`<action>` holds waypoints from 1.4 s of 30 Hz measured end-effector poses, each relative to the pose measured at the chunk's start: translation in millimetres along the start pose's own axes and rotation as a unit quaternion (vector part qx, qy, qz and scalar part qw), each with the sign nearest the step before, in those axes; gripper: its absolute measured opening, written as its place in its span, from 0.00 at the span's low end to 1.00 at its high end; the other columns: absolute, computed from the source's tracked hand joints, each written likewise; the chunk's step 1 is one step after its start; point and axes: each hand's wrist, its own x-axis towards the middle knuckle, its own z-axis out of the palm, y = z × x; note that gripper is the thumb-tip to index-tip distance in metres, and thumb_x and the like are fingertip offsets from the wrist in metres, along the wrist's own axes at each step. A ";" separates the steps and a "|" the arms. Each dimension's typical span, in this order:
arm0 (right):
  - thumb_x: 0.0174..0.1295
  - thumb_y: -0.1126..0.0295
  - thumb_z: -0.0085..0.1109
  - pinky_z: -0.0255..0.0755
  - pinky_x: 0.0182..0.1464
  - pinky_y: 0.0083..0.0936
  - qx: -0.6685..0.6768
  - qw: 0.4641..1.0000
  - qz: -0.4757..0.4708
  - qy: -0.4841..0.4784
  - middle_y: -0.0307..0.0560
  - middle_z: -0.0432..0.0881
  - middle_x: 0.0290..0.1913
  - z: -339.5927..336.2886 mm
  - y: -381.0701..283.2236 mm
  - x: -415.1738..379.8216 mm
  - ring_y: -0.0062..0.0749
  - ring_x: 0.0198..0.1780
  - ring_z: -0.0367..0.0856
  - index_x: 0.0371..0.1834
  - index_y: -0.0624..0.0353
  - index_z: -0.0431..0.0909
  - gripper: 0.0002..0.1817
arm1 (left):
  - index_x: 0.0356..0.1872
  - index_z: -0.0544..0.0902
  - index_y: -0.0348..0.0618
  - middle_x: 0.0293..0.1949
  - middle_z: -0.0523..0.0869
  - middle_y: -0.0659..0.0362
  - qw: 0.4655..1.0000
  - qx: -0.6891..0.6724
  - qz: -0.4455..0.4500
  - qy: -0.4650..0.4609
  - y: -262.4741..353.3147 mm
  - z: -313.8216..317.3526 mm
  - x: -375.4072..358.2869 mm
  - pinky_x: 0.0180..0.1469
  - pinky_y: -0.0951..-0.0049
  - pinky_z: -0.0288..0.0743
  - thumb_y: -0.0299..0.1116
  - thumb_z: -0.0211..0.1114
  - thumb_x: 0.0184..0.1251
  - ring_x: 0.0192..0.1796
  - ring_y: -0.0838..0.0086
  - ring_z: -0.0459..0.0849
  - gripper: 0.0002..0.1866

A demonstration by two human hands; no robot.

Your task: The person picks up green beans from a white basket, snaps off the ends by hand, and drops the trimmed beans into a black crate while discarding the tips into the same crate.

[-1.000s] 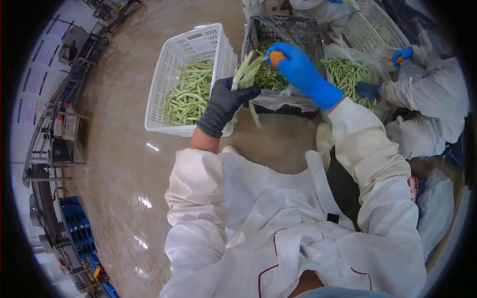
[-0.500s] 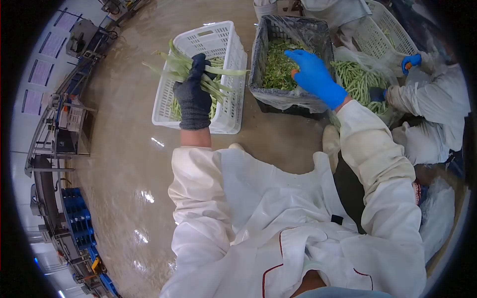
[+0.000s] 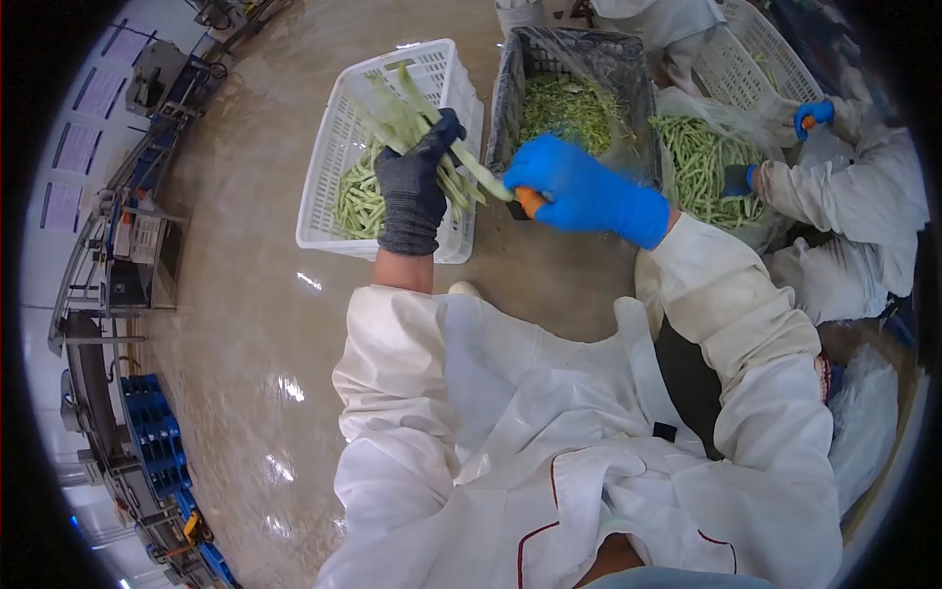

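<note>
My left hand [image 3: 416,185], in a dark knit glove, is closed around a bunch of long green beans [image 3: 400,120] above a white slatted crate [image 3: 316,221]. More green beans [image 3: 359,201] lie inside that crate. One bean reaches out to the right, its tip at my right hand [image 3: 594,194]. That hand wears a blue glove and is closed on a small orange-handled tool [image 3: 530,202]; I cannot make out its working end. Just beyond it stands a dark crate [image 3: 503,103] lined with clear plastic, holding green trimmings [image 3: 567,113].
At the right, a co-worker's sleeve [image 3: 834,191] reaches over a plastic bag of green beans [image 3: 708,167]. Their blue-gloved hand [image 3: 813,118] holds something orange. White crates [image 3: 760,54] stand behind. Metal equipment [image 3: 98,265] lines the left wall beside the wet floor [image 3: 245,324].
My right hand has come from over the dark crate, down and left to the beans. The bunch in my left hand has turned, with one bean now pointing toward the orange handle.
</note>
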 end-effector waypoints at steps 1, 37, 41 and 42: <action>0.52 0.67 0.62 0.73 0.43 0.40 -0.011 0.999 -0.028 -0.014 0.53 0.81 0.35 4.0 -3.1 0.5 0.52 0.38 0.79 0.39 0.59 0.82 0.12 | 0.48 0.83 0.32 0.37 0.87 0.54 1.000 0.005 -0.016 -0.026 -2.3 2.0 -1.4 0.42 0.74 0.80 0.25 0.68 0.59 0.37 0.71 0.86 0.15; 0.59 0.74 0.57 0.75 0.49 0.35 0.030 0.997 0.065 0.039 0.53 0.81 0.46 -22.1 44.7 -11.4 0.48 0.45 0.80 0.50 0.57 0.81 0.15 | 0.51 0.81 0.31 0.44 0.87 0.51 0.925 0.084 -0.203 -0.310 8.9 3.8 -14.8 0.36 0.73 0.79 0.26 0.66 0.61 0.43 0.69 0.87 0.17; 0.59 0.72 0.57 0.75 0.47 0.37 0.059 0.993 0.082 0.065 0.53 0.81 0.43 -22.7 42.1 -10.9 0.49 0.44 0.80 0.47 0.59 0.81 0.13 | 0.46 0.84 0.34 0.37 0.88 0.54 0.917 0.186 -0.149 -0.319 1.8 3.3 -11.2 0.35 0.72 0.80 0.31 0.72 0.55 0.33 0.71 0.86 0.18; 0.59 0.72 0.57 0.75 0.47 0.37 0.072 0.991 0.089 0.062 0.53 0.80 0.43 -24.1 43.6 -10.5 0.49 0.44 0.80 0.47 0.58 0.81 0.13 | 0.45 0.85 0.35 0.35 0.89 0.54 0.912 0.235 -0.131 -0.309 -2.4 1.0 -9.4 0.35 0.72 0.80 0.32 0.74 0.53 0.33 0.71 0.86 0.18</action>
